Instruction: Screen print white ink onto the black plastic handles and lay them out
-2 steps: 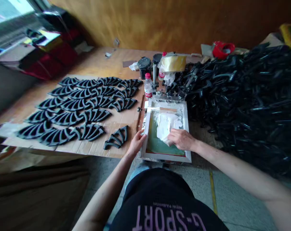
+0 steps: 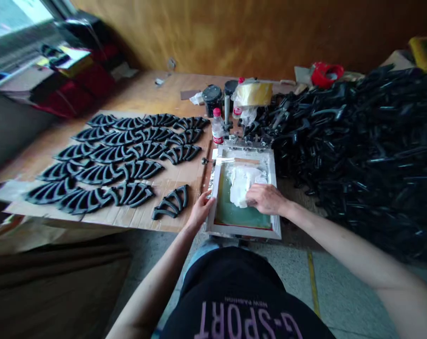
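Observation:
A silver-framed printing screen (image 2: pixel 274 226) with a green mesh lies flat in front of me. My left hand (image 2: pixel 201 211) grips its left rail, fingers curled over the edge. My right hand (image 2: pixel 266 198) is closed on something I cannot make out and rests on the mesh at the lower edge of a patch of white ink (image 2: pixel 243 181). A single black curved plastic part (image 2: pixel 171 203) lies on the cardboard just left of the frame.
Rows of black curved parts (image 2: pixel 114 160) cover a cardboard sheet (image 2: pixel 135 219) on the left. A big heap of the same black parts (image 2: pixel 369 150) fills the right. Bottles (image 2: pixel 217 126), dark jars (image 2: pixel 212 97) and a tape roll (image 2: pixel 254 92) stand behind the screen.
My right hand has slid slightly away from me up the mesh, toward the white ink. The left hand stays on the frame.

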The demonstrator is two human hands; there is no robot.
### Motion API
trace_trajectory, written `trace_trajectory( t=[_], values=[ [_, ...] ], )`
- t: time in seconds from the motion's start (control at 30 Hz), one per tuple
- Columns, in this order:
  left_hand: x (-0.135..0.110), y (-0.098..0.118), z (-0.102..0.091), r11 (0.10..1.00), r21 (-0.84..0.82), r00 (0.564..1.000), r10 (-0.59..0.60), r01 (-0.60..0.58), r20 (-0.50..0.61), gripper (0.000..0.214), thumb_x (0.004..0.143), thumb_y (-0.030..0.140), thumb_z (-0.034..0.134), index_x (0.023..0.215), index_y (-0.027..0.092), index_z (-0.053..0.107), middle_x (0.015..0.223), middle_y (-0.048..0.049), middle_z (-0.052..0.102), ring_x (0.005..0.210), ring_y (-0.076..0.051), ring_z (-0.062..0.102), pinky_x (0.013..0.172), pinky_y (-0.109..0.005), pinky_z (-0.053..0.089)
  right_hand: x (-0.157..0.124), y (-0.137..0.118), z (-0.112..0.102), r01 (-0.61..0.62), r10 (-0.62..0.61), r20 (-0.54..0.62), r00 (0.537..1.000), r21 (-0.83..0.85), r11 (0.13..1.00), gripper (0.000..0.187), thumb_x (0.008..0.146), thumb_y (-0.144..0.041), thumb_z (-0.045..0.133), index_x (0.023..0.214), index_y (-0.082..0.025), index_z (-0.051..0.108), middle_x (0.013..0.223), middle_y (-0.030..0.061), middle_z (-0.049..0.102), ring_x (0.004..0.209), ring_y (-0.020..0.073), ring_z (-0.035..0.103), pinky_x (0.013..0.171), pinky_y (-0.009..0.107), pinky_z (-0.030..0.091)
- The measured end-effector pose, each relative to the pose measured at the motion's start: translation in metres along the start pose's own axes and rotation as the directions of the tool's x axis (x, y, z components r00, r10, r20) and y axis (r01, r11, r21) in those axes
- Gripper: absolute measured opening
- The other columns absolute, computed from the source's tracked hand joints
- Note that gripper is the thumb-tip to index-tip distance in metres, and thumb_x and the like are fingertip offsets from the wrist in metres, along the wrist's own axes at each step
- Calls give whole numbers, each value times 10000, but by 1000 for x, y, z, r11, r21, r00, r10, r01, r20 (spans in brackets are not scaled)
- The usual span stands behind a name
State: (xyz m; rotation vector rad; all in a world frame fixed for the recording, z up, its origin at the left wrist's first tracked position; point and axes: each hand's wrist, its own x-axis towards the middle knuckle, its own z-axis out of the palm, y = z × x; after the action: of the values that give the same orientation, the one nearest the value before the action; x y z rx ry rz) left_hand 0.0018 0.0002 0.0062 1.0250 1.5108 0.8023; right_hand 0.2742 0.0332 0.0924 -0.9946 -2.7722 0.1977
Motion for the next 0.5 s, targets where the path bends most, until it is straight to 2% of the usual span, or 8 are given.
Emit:
trace_trajectory(
  t=[0.07, 0.13, 0.23, 0.3, 0.37, 0.4, 0.5],
  values=[
    [-3, 6, 0, 1000, -7, 1000, 3, -3, -5, 687, 766, 543, 642, 1343, 181, 552, 998, -61, 704, 863, -181, 645, 742, -270, 494, 4, 0, 7, -54, 51, -87, 995, -29, 998, 147, 848, -83, 549, 863, -169, 667, 837, 56, 666, 853, 204, 547, 708, 300, 392],
    [-6, 12, 1, 1000, -27, 1000, -7, 7, -3, 697, 755, 546, 652, 1342, 184, 549, 949, -57, 708, 823, -182, 648, 697, -264, 491, -2, -6, 16, -50, 37, -166, 985, -75, 996, 219, 875, -60, 494, 960, -146, 676, 927, 84, 681, 902, 218, 544, 751, 314, 412],
    [-10, 17, 1, 999, -40, 999, -35, 35, 9, 705, 755, 532, 660, 1355, 185, 531, 886, -49, 699, 747, -171, 639, 623, -246, 468, -17, -15, 21, 43, -52, -156, 986, -59, 997, 239, 890, -63, 474, 986, -139, 678, 942, 88, 681, 881, 215, 548, 744, 312, 436],
    [-13, 21, 1, 998, -39, 999, -41, 42, 13, 704, 763, 522, 657, 1361, 175, 525, 844, -38, 683, 696, -155, 619, 587, -232, 447, -16, -14, 16, 44, -43, -127, 991, 5, 999, 187, 883, -89, 522, 949, -159, 682, 877, 65, 669, 854, 208, 556, 721, 302, 448],
    [-16, 27, -1, 998, -47, 999, -38, 39, 25, 717, 764, 517, 664, 1374, 171, 512, 798, -22, 666, 652, -139, 596, 558, -219, 430, 0, -5, 7, -39, 48, -144, 988, 64, 997, 156, 878, -132, 586, 985, -186, 686, 857, 45, 659, 871, 204, 567, 740, 300, 465],
    [-18, 31, -3, 998, -57, 999, -34, 35, 34, 728, 764, 514, 670, 1386, 176, 501, 776, -13, 658, 633, -132, 586, 544, -213, 422, 12, 1, 1, -102, 116, -170, 979, 89, 991, 202, 873, -151, 614, 1056, -203, 680, 884, 40, 661, 899, 204, 572, 771, 307, 476],
    [-29, 54, -11, 995, -101, 998, -2, 7, 57, 732, 791, 539, 655, 1424, 223, 466, 723, 15, 622, 574, -114, 558, 491, -195, 391, 50, 27, -22, -309, 335, -259, 906, 136, 941, 499, 834, -192, 691, 1316, -260, 577, 1008, 41, 638, 971, 212, 572, 858, 355, 497]
  ],
)
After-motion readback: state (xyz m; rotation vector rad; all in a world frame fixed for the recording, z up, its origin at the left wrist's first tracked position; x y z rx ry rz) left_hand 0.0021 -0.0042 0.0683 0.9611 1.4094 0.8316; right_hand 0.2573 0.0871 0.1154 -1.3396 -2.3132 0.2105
